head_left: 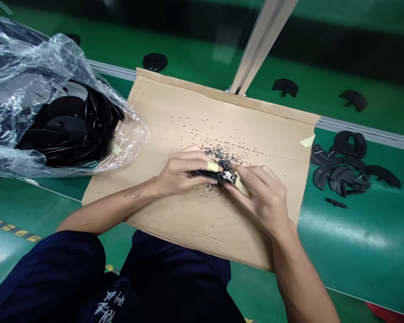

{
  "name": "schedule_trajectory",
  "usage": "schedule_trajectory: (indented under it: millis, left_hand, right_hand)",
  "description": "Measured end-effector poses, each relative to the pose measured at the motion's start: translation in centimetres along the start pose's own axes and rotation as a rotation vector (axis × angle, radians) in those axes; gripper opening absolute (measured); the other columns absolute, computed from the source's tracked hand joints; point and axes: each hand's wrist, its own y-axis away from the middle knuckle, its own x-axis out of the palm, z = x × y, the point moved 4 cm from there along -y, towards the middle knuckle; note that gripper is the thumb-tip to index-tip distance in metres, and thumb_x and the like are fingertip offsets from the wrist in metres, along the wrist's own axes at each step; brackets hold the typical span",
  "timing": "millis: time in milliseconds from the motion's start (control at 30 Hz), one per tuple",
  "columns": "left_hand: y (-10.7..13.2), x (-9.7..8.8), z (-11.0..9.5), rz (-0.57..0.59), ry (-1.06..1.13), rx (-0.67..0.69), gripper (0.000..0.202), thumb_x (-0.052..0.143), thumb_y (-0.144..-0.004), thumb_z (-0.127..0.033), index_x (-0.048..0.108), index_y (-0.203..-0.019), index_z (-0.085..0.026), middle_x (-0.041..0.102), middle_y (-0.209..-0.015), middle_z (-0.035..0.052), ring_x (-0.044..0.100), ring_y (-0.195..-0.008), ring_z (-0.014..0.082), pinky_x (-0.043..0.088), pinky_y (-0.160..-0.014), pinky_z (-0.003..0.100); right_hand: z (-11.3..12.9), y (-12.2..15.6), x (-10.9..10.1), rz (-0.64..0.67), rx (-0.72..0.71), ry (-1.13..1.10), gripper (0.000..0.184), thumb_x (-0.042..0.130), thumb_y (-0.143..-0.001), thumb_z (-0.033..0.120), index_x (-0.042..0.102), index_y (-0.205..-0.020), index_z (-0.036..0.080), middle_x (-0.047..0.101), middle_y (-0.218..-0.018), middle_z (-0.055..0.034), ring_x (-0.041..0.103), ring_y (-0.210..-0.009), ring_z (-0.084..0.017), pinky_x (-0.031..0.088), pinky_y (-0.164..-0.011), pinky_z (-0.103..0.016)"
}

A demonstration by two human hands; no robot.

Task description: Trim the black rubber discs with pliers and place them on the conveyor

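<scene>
Above the cardboard sheet (188,220), my left hand (183,169) pinches a thin black plastic part (205,173) between thumb and fingers. Yellowish tape wraps one of its fingertips. My right hand (265,190) is closed around a small shiny metal cutter that looks like a nail clipper (229,176), its head against the right end of the black part. Pale yellow wrapping shows by the right fingers. Tiny black scraps (222,157) lie thickly around and beyond both hands. The fingers hide much of the part and the tool's handle.
At the left, a clear plastic bag (62,49) holds a heap of black discs (67,128). Several curved black pieces (343,175) lie right of the cardboard on the green surface. A metal post (259,49) rises behind the cardboard, beside a transparent panel.
</scene>
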Motion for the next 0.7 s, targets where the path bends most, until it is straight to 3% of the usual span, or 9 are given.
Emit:
schedule_trajectory:
  millis: [367,600,700]
  left_hand:
    - [0.03,0.16,-0.2,-0.005,0.027,0.038,0.019,0.081,-0.084,-0.033,0.076,-0.097,-0.021,0.078,-0.086,0.0025,0.069,-0.076,0.0121,0.053,-0.072,0.029]
    - [0.18,0.4,-0.17,0.045,0.0,0.022,0.018,0.077,-0.088,-0.031,0.074,-0.102,-0.02,0.076,-0.089,0.0041,0.067,-0.079,0.0133,0.052,-0.073,0.029]
    - [0.13,0.09,-0.09,0.011,-0.052,0.001,0.021,0.076,-0.088,-0.031,0.072,-0.105,-0.02,0.074,-0.088,0.0032,0.066,-0.08,0.0136,0.051,-0.072,0.029]
  right_hand:
    - [0.42,0.18,-0.22,0.016,0.003,-0.001,0.035,0.071,-0.093,0.028,0.068,-0.127,0.021,0.073,-0.084,-0.0056,0.064,-0.072,-0.019,0.05,-0.065,-0.032]
    - [0.79,-0.23,0.02,0.001,0.09,-0.27,0.023,0.069,-0.093,0.028,0.071,-0.115,0.021,0.074,-0.089,-0.0059,0.066,-0.071,-0.016,0.052,-0.06,-0.03]
    - [0.32,-0.18,-0.15,-0.046,0.115,-0.173,0.026,0.07,-0.093,0.028,0.07,-0.118,0.021,0.071,-0.084,-0.0047,0.064,-0.07,-0.017,0.05,-0.061,-0.031]
